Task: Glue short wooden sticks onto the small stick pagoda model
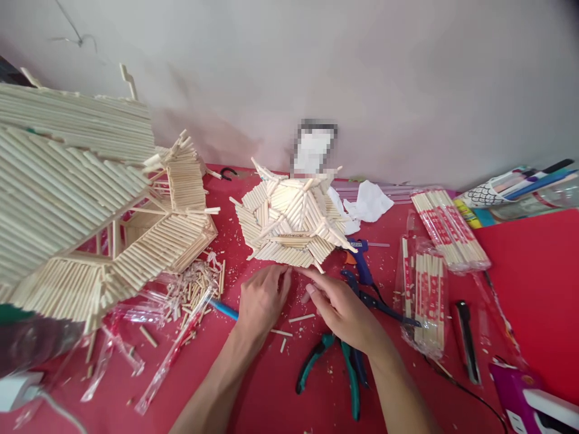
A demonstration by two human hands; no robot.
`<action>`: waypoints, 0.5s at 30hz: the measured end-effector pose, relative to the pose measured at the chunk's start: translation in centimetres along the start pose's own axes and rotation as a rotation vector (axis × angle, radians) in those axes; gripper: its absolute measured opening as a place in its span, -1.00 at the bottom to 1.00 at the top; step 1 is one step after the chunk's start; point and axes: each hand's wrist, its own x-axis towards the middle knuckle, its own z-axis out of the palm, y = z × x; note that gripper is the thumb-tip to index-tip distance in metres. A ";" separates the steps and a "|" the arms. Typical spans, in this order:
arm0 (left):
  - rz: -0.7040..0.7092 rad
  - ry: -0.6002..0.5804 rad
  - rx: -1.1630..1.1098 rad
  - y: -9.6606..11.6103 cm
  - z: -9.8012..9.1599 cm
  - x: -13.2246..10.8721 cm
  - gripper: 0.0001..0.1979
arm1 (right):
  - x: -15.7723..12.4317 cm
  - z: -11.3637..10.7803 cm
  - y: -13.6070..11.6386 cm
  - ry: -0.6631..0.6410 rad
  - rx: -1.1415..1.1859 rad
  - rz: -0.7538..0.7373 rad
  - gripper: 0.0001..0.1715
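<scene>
Stick model at frame centre stands just beyond our left hand and right hand; we cannot tell whether either grip is clamped on it. Lower centre, green-handled pliers lie on our red bench.

You are at a craft corner, its red tabletop set against a pale wall: a small stick-built model, a blue glue gun, green-handled pliers, packets of wooden sticks and a heap of cut pieces show hand model-making. Whether it belongs to a home or a workshop cannot be told.
</scene>
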 end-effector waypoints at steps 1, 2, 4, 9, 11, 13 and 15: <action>0.000 -0.003 -0.004 0.0 0.0 0.0 -0.86 | 0.0 0.0 0.1 -0.005 0.019 0.005 -0.48; 0.002 -0.006 -0.007 0.0 0.0 0.0 -0.86 | 0.0 0.1 0.2 -0.010 0.041 0.008 -0.47; 0.009 -0.004 -0.010 -0.1 0.1 -0.1 -0.86 | 0.0 0.2 0.6 -0.024 0.092 0.015 -0.46; 0.002 -0.015 -0.009 0.0 0.3 -0.2 -0.85 | 0.0 0.3 1.8 -0.075 0.213 0.088 -0.42; 0.005 -0.021 -0.010 0.0 0.4 -0.2 -0.85 | 0.1 0.3 2.1 -0.104 0.261 0.120 -0.39; 0.012 -0.017 -0.010 0.1 0.4 -0.2 -0.86 | 0.1 0.3 2.4 -0.133 0.308 0.147 -0.37; 0.022 -0.010 -0.011 0.1 0.3 -0.2 -0.87 | 0.2 0.4 2.7 -0.150 0.346 0.165 -0.37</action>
